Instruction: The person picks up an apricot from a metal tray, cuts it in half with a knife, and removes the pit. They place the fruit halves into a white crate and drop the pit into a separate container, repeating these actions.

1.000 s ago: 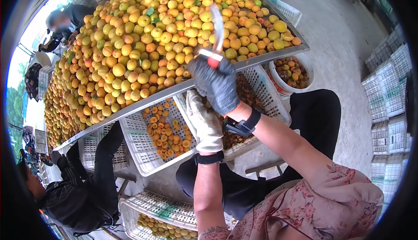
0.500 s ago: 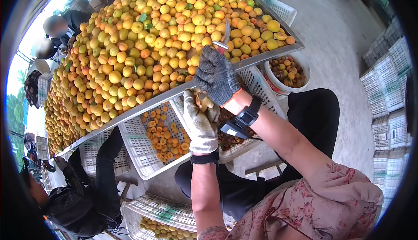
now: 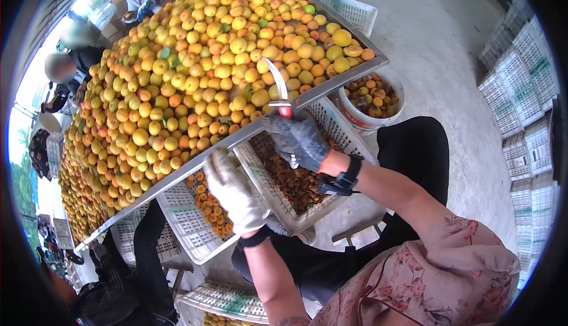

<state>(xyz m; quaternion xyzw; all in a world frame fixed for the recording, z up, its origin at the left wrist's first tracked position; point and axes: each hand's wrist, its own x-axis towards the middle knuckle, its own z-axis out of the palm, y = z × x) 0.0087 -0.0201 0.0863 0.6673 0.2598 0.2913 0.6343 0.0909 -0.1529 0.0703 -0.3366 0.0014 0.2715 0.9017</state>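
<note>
Steel surface (image 3: 343,82) heaped with apricots (image 3: 195,83), 11 o'clock. Right hand (image 3: 299,139) clamped on curved knife (image 3: 278,89), blade up toward pile. Left hand (image 3: 236,193) curled over white crates (image 3: 189,225), 7 o'clock; whether it holds anything, cannot tell. Probably between fruits in cutting work; next move calls for apricot from pile edge.

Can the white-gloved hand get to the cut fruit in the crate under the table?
Probably yes. The left hand hangs above the white crate of fruit halves, in front of the table edge, with nothing between them. The right hand grips the knife.
</note>
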